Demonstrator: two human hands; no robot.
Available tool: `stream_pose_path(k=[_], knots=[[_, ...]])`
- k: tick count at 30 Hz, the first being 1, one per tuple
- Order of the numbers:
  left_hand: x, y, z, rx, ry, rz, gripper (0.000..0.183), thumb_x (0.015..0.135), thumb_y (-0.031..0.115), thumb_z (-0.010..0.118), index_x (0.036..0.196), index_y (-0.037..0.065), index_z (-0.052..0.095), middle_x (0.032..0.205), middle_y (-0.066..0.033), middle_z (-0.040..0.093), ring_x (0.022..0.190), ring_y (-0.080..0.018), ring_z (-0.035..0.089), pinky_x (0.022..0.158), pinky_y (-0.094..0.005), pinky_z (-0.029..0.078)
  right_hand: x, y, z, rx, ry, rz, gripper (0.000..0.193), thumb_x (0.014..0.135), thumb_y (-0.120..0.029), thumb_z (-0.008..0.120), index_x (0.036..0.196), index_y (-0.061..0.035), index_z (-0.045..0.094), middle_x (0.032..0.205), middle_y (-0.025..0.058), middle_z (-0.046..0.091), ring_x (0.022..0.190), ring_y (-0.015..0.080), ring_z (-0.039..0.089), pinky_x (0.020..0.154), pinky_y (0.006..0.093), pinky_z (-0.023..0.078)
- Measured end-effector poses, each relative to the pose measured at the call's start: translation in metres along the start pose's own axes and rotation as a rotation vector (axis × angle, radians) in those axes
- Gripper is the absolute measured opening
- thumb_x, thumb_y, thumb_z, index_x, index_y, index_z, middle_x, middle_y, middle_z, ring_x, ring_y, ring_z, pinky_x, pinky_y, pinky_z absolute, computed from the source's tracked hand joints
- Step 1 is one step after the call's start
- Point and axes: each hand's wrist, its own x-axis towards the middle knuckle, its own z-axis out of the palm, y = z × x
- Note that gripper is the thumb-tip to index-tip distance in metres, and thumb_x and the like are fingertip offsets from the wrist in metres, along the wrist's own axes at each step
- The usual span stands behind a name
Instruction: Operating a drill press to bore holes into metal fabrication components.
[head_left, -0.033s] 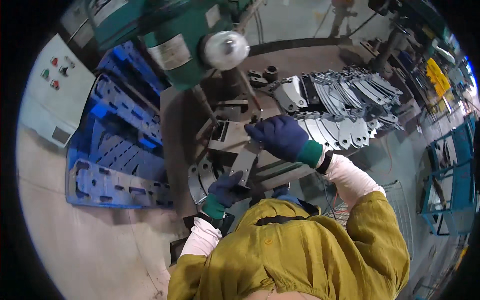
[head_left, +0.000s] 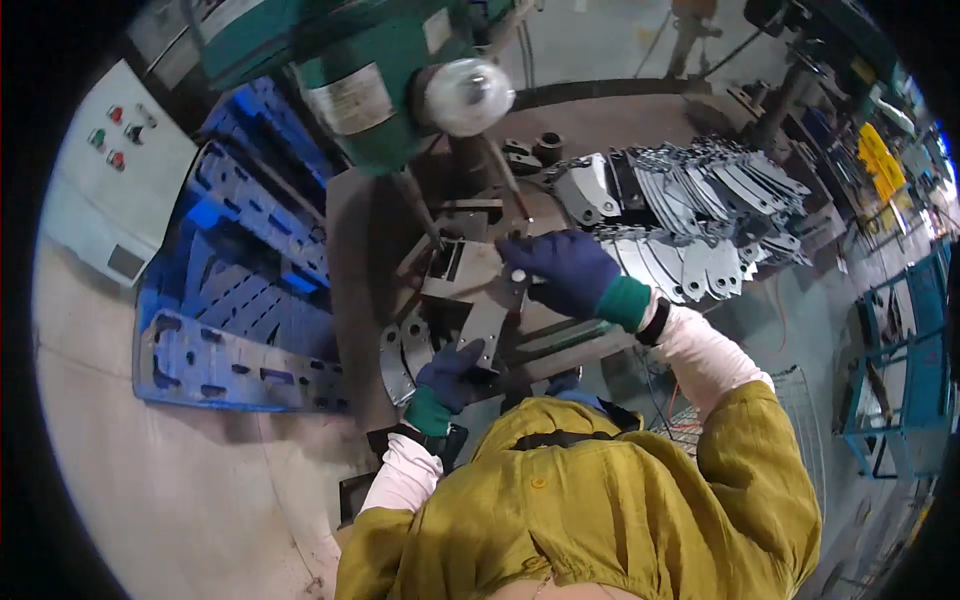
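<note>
My left hand (head_left: pixel 449 378), in a dark blue glove, is closed on the lower end of a flat grey metal plate (head_left: pixel 483 332) with small holes. The plate slants up to a steel fixture (head_left: pixel 462 270) under a green machine head (head_left: pixel 362 95). My right hand (head_left: pixel 568 268), in the same kind of glove, curls its fingers beside the plate's upper end. A small round bright spot shows at its fingertips, and what they grip is hidden. Curved metal plates (head_left: pixel 404 358) lie left of the held plate, near my left hand.
Many curved metal plates (head_left: pixel 690 190) are piled in rows on the bench at right. Blue plastic pallets (head_left: pixel 245 345) lean at left beside a control box (head_left: pixel 120 170) with buttons. A blue rack (head_left: pixel 900 350) stands at far right, and a wire basket (head_left: pixel 790 420) is low at right.
My right hand's fingers have shifted slightly at the plate's upper end, and a round bright spot now shows by them. The whole view has swung a little; my left hand keeps its grip.
</note>
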Motion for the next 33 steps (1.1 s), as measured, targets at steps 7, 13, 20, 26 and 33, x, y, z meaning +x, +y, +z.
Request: stream_pose_path(k=[7,13,20,26,33], knots=[[0.011,-0.005,-0.020,0.509,0.501,0.104,0.040,0.089,0.031,0.069,0.117,0.003,0.064,0.095,-0.0094,0.073,0.075,-0.0235,0.070,0.069,-0.0334,0.056,0.090,-0.011,-0.094,2.315,-0.230,0.481,0.052,0.096,-0.047,0.056,0.122,-0.0023,0.062,0.105,0.0109,0.070,0.091,0.0234,0.068,0.080,0.0358,0.055],[0.041,-0.011,-0.026,-0.240,0.496,0.364,0.043,0.086,0.033,0.075,0.106,-0.003,0.064,0.089,-0.0126,0.070,0.074,-0.0221,0.069,0.063,-0.0272,0.055,0.129,-0.025,-0.126,2.575,-0.254,0.319,0.056,0.097,-0.048,0.051,0.126,-0.0006,0.056,0.118,0.0204,0.064,0.109,0.0308,0.064,0.096,0.0456,0.053],[0.062,-0.001,-0.031,-0.241,0.534,0.186,0.036,0.084,0.032,0.077,0.103,0.002,0.066,0.093,-0.0118,0.068,0.077,-0.0242,0.068,0.069,-0.0343,0.059,0.145,-0.032,-0.143,2.803,-0.288,0.549,0.057,0.096,-0.042,0.052,0.124,0.0073,0.056,0.118,0.0266,0.063,0.108,0.0378,0.062,0.096,0.0506,0.050],[0.054,0.019,-0.025,0.006,0.577,0.105,0.040,0.082,0.040,0.077,0.091,0.001,0.070,0.085,-0.0089,0.069,0.069,-0.0207,0.068,0.062,-0.0291,0.057,0.142,-0.029,-0.135,2.799,-0.218,0.712,0.044,0.095,-0.033,0.056,0.118,0.0044,0.060,0.109,0.0197,0.066,0.101,0.0301,0.066,0.087,0.0420,0.056],[0.052,0.020,-0.024,-0.106,0.480,0.198,0.039,0.087,0.035,0.073,0.110,0.004,0.067,0.101,-0.0091,0.068,0.081,-0.0212,0.068,0.068,-0.0333,0.059,0.101,-0.049,-0.085,2.297,-0.055,0.654,0.031,0.094,-0.015,0.059,0.118,0.0042,0.063,0.111,0.0138,0.067,0.091,0.0247,0.069,0.083,0.0374,0.058]])
